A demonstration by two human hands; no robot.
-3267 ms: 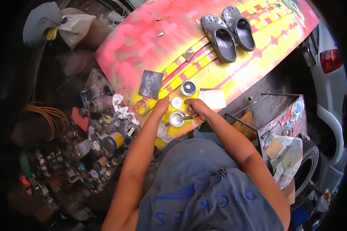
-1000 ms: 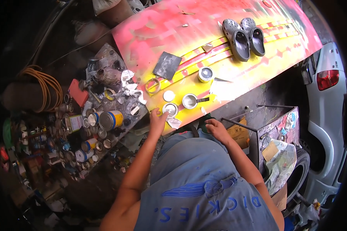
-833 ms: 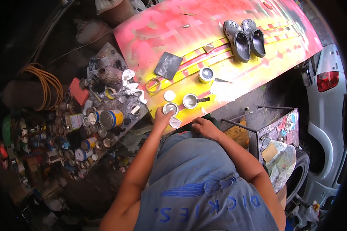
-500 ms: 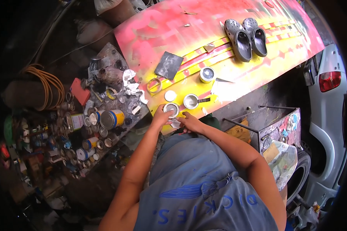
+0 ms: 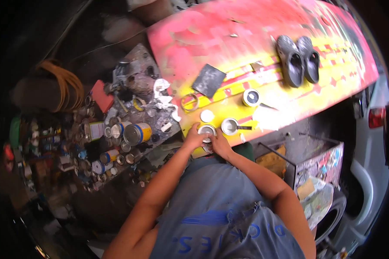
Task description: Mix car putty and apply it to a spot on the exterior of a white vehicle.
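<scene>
Fingers and thumb of my left hand [image 5: 195, 138] are closed round the left side of a small round tin [image 5: 207, 130] with a pale inside. My right hand [image 5: 221, 145] grips the tin's right side, its fingers bent at the rim. A scrap of whitish material [image 5: 208, 148] shows below the tin between my hands; I cannot tell which hand touches it. Just right stands a second open tin [image 5: 227, 127] with pale grey contents and a dark-handled tool [image 5: 244, 127] across its rim. Beyond my left hand lies a white round lid [image 5: 206, 115].
A red-and-yellow painted panel [image 5: 194, 47] carries a tape roll [image 5: 189, 102], dark sheet [image 5: 208, 80], another tin [image 5: 251, 97] and black clogs [image 5: 291, 64]. Paint cans [image 5: 137, 134] crowd the left. A metal-framed cart [image 5: 317, 155] and a light-coloured car [image 5: 367, 172] stand right.
My right hand has risen from the whitish scrap below the tin to the tin's right side. My left hand keeps its hold. The whole view has shifted, moving the panel rightward and down.
</scene>
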